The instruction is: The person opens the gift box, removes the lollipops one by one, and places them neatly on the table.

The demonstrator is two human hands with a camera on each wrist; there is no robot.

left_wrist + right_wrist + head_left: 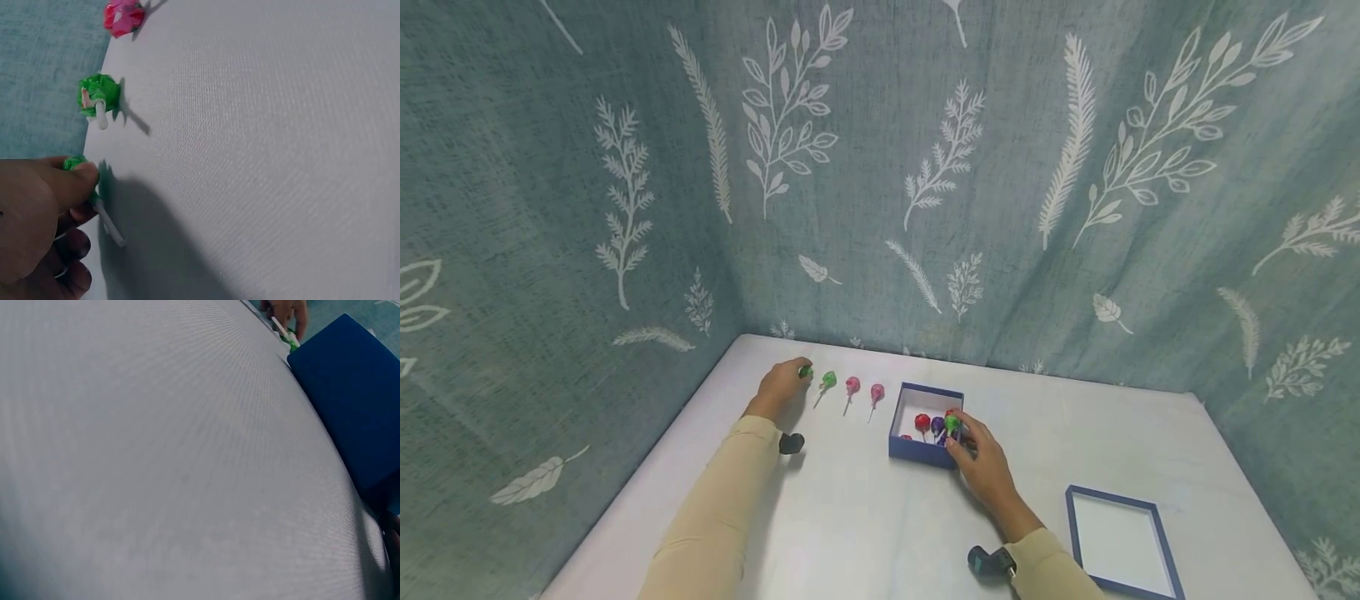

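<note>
At the far left of the table my left hand [783, 385] pinches a green lollipop [109, 225] between thumb and fingers, its white stick pointing down. Beside it lies another green lollipop [828, 380], followed by two pink lollipops [852, 385] in a row. My right hand [983, 460] reaches over the right front corner of a blue box [917, 451]. Its thumb and fingertips are around a green lollipop [952, 422]. Red lollipops [922, 422] and purple lollipops [937, 424] lie inside the box. In the right wrist view, little of the right hand shows.
A blue-rimmed box lid [1120, 535] with a white inside lies on the white table [850, 517] at the front right. Patterned teal fabric [880, 208] hangs behind the table and along its sides.
</note>
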